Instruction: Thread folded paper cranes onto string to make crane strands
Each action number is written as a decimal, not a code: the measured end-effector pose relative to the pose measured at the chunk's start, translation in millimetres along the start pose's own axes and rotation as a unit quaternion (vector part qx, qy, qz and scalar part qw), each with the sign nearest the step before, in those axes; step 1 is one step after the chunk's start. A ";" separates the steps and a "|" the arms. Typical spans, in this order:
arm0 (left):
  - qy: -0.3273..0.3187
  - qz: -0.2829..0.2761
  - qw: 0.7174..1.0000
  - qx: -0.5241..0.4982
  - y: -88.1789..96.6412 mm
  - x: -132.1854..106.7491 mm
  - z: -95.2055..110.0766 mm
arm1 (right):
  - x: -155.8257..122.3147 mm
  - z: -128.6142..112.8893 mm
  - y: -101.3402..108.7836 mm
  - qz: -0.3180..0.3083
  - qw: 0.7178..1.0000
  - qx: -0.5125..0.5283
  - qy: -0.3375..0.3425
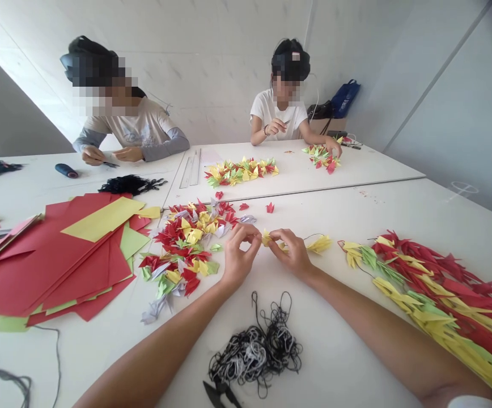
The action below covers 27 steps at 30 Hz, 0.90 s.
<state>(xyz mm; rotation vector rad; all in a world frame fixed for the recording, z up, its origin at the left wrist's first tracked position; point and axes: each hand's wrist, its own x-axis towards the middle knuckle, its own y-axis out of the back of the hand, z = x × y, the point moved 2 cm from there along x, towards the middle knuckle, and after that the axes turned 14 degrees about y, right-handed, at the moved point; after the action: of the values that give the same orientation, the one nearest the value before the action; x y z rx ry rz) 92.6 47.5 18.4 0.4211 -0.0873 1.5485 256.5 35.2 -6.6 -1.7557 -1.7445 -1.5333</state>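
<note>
Near the middle of the table, a small yellow origami piece (266,237) sits between the fingertips of my two hands. My left hand (241,252) is closed in a pinch at its left side. My right hand (291,251) pinches it from the right, thumb and forefinger together. More yellow paper shows under the right fingers, and a thin dark cord loops from there to a yellow origami piece (319,245) on the table. Just left of my left hand lies a pile of loose red, yellow, green and grey origami pieces (182,243).
Strung origami garlands (437,283) lie at right. Tangled black cord (257,351) and dark thread snips (220,394) lie between my forearms. Coloured paper sheets (71,255) cover the left. Two people (129,127) (280,107) work across the table, near another origami heap (241,171).
</note>
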 end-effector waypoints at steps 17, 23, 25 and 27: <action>-0.013 0.006 0.975 -0.223 62.3 38.7 86.0 | 54.2 30.9 90.3 0.019 0.950 -0.286 0.121; -0.022 -0.008 0.983 -0.180 60.8 28.0 89.1 | 64.2 22.8 104.4 -0.045 0.961 -0.236 0.133; -0.008 -0.001 0.986 -0.167 64.4 24.0 84.4 | 46.2 29.5 96.9 -0.069 0.973 -0.204 0.083; 0.016 0.000 0.988 -0.153 69.5 19.5 76.4 | 23.5 40.5 89.4 -0.076 0.980 -0.185 0.010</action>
<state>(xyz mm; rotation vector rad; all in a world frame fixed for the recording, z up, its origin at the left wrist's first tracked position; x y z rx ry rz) 41.2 39.5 109.7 0.1530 -0.2947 1.5116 344.8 56.2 37.4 -1.7892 -1.7019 -2.0435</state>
